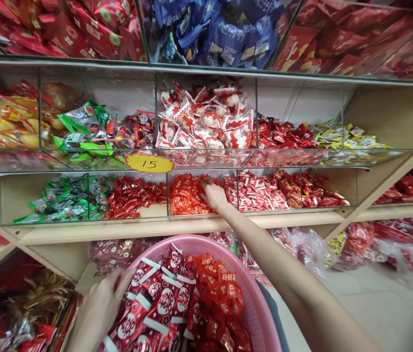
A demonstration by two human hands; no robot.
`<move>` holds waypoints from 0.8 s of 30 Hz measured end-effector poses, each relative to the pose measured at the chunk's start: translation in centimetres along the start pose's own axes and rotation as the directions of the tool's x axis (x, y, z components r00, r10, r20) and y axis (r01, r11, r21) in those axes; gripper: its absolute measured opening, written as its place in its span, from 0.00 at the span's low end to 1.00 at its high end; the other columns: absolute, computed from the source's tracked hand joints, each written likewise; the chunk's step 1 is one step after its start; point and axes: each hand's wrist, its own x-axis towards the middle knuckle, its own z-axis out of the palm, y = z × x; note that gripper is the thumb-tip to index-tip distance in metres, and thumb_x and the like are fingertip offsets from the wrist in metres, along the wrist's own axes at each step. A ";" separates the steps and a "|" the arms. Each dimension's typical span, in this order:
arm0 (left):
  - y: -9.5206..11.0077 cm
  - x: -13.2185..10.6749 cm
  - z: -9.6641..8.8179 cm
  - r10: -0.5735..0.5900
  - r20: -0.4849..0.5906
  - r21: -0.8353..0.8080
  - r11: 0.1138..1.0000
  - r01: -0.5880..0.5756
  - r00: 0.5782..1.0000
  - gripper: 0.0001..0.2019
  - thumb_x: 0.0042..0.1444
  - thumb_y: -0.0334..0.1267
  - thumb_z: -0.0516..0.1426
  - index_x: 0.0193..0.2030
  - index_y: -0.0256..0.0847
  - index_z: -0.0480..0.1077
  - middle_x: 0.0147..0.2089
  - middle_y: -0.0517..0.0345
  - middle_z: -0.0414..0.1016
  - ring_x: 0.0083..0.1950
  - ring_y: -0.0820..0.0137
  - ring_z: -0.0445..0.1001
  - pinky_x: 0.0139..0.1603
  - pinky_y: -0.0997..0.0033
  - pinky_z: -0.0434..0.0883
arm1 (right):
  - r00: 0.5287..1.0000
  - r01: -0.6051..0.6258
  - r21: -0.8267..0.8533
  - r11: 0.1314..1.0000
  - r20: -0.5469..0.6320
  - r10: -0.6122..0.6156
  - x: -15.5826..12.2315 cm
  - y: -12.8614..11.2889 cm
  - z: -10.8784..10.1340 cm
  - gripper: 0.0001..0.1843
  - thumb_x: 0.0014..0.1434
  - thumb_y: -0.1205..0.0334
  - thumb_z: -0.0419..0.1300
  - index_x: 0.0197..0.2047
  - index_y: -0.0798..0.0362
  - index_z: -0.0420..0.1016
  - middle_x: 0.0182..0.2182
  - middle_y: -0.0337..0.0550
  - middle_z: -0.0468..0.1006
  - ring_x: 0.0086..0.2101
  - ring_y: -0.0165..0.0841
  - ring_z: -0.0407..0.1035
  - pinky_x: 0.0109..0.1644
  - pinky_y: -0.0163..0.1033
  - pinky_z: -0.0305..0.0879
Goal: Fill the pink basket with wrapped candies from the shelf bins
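Here, the right hand sinks into red candies in a bin, fingers buried, grip unclear; the left hand grasps the rim of the pink basket.

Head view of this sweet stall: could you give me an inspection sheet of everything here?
Surface: wooden shelf with clear-fronted bins of wrapped sweets.
Job's things: pink basket holding red-and-white packets and small red sweets; bin of red sweets.
Clutter: yellow tag marked 15; bagged stock under the shelf.
Hands: right hand reaches into that bin, grip hidden; left hand lies at the basket's left edge, fingers stretched.
Cables: nothing seen.
Surroundings: blue packets on the upper shelf; pale floor at right.
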 end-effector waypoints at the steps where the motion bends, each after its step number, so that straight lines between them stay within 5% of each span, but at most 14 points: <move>1: 0.0 0.0 0.0 0.001 0.002 0.000 1.000 -0.001 1.000 0.19 0.59 0.53 0.39 0.42 0.47 0.65 0.36 0.49 0.78 0.45 0.53 0.75 0.35 0.70 0.65 | 1.000 0.004 -0.005 1.000 -0.006 -0.004 0.1 0.0 0.2 0.15 0.60 0.59 0.50 0.50 0.49 0.66 0.50 0.52 0.66 0.37 0.38 0.71 0.35 0.38 0.62; 14: 0.3 -0.1 -0.2 0.000 0.011 0.005 1.000 0.000 1.000 0.19 0.59 0.53 0.39 0.39 0.47 0.65 0.34 0.49 0.78 0.44 0.53 0.75 0.35 0.69 0.64 | 0.993 -0.038 0.093 0.995 -0.104 0.047 -0.6 1.4 -0.3 0.16 0.64 0.60 0.42 0.46 0.51 0.69 0.44 0.49 0.71 0.38 0.36 0.70 0.37 0.36 0.60; 20: 0.3 0.0 -0.1 0.015 0.003 -0.004 1.000 -0.015 1.000 0.20 0.59 0.53 0.40 0.39 0.48 0.67 0.34 0.51 0.78 0.43 0.55 0.75 0.34 0.71 0.65 | 0.998 0.045 0.080 0.996 -0.035 -0.042 -0.2 1.5 0.0 0.14 0.59 0.57 0.52 0.48 0.48 0.68 0.46 0.47 0.71 0.39 0.38 0.70 0.37 0.37 0.60; 24: 0.0 0.1 0.0 0.014 -0.017 -0.009 1.000 -0.014 1.000 0.19 0.59 0.52 0.40 0.42 0.47 0.67 0.35 0.50 0.78 0.44 0.55 0.75 0.35 0.72 0.65 | 1.000 0.029 0.072 0.997 -0.014 -0.028 0.1 1.0 0.1 0.14 0.62 0.60 0.47 0.44 0.48 0.71 0.44 0.47 0.71 0.37 0.37 0.70 0.35 0.37 0.60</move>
